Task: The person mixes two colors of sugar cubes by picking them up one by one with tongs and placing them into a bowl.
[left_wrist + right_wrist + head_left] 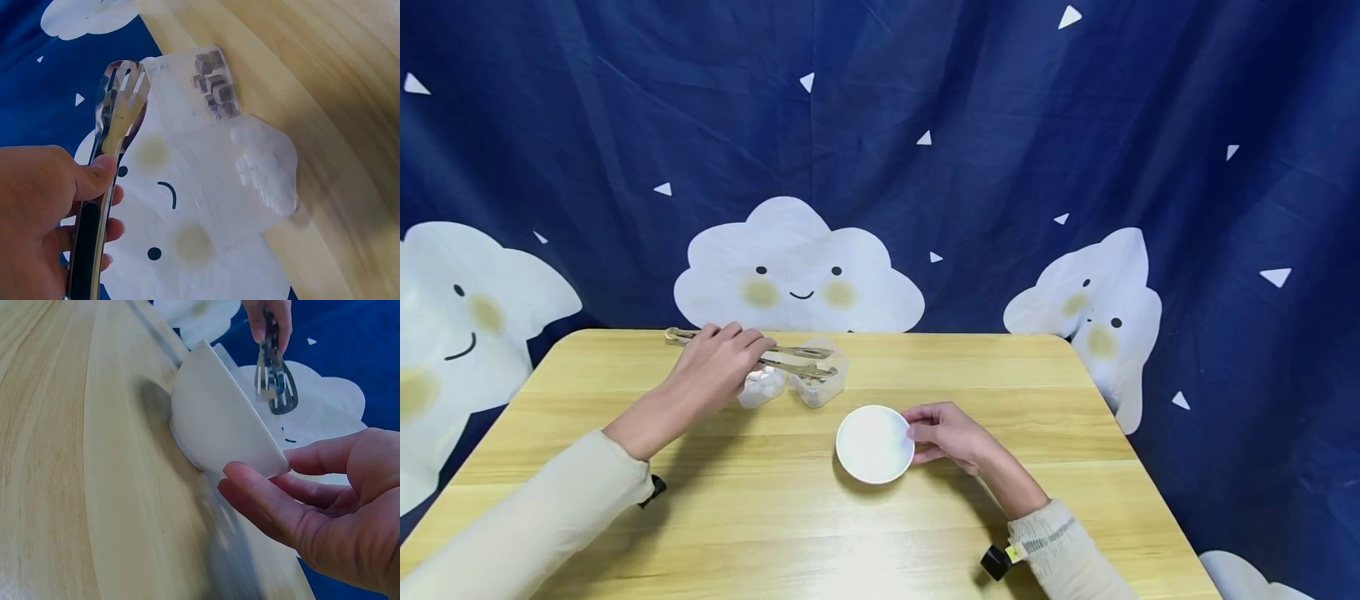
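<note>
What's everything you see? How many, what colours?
Curtain: one, blue, behind table
Clouds: several, white, on curtain
Triangles: several, white, on curtain
Table: one, yellowish wood, before curtain
Bowl: one, white, table's middle
Tubs: two, clear, table's far side
Cubes: several, brownish, in one tub
Bits: several, white, in other tub
Tongs: one pair, silvery-black, by tubs
Gadgets: two, black, at sleeves
Sleeves: two, cream, picture's bottom
Left hand: one, on tongs
Right hand: one, on bowl
</note>
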A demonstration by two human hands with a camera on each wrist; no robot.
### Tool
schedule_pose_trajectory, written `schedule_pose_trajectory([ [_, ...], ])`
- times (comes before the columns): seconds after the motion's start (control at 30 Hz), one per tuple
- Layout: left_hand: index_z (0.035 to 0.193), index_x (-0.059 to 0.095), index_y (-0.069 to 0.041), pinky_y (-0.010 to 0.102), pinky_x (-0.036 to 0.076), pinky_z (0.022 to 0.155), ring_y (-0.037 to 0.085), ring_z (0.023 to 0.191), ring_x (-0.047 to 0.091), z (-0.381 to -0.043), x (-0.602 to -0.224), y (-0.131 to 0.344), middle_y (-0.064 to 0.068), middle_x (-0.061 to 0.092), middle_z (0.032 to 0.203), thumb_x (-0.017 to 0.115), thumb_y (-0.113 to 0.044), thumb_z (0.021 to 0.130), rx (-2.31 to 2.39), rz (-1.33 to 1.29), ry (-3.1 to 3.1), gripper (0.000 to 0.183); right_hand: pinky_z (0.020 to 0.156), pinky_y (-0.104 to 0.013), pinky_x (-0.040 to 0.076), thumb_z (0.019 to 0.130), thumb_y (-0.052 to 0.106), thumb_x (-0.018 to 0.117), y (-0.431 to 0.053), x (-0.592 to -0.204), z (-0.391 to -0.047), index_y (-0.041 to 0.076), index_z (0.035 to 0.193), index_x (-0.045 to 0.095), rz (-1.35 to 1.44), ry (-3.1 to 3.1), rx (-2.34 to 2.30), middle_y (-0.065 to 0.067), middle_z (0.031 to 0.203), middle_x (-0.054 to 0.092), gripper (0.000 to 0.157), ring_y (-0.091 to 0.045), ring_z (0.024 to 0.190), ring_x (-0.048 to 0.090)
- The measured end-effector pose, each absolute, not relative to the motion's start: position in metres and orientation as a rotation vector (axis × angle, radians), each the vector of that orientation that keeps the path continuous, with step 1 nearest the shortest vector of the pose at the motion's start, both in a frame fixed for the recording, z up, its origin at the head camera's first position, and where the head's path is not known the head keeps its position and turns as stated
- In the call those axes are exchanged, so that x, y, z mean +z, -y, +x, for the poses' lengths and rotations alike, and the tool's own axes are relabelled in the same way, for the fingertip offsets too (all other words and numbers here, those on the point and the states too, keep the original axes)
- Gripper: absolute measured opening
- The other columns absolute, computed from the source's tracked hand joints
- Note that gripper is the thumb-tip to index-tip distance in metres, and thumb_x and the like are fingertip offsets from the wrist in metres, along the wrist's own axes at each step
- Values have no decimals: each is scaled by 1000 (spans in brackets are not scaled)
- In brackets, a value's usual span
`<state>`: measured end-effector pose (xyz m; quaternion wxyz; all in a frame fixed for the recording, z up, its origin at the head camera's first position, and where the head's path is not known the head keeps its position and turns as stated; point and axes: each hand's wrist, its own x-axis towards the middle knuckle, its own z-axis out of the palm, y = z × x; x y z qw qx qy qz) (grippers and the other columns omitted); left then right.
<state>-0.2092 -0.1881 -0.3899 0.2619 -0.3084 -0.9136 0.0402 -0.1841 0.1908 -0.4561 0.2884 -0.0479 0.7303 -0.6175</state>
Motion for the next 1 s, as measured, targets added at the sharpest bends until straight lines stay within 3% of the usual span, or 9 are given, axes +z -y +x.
schedule_pose_trajectory([
  [0.23,112,74,-11,45,53,80,29,93,67,-217,-391,184,3,77,103,77,-6,88,146,-843,2429,25,82,-38,64,100,4,58,-192,-457,-183,-15,139,53,-127,-1952,-1656,-30,133,60,44,-24,97,73],
  [0.5,107,76,-12,42,50,80,28,89,65,-225,-396,179,2,76,101,61,-1,94,221,-869,2368,23,81,-37,64,100,3,57,-191,-459,-184,-15,139,53,-133,-1958,-1661,-32,136,59,44,-23,97,73],
  [1.0,95,74,-13,38,44,76,28,84,60,-238,-405,171,2,72,88,54,0,95,312,-920,2262,24,80,-35,64,100,3,58,-191,-460,-185,-15,139,53,-131,-1956,-1665,-32,137,59,43,-23,100,72],
])
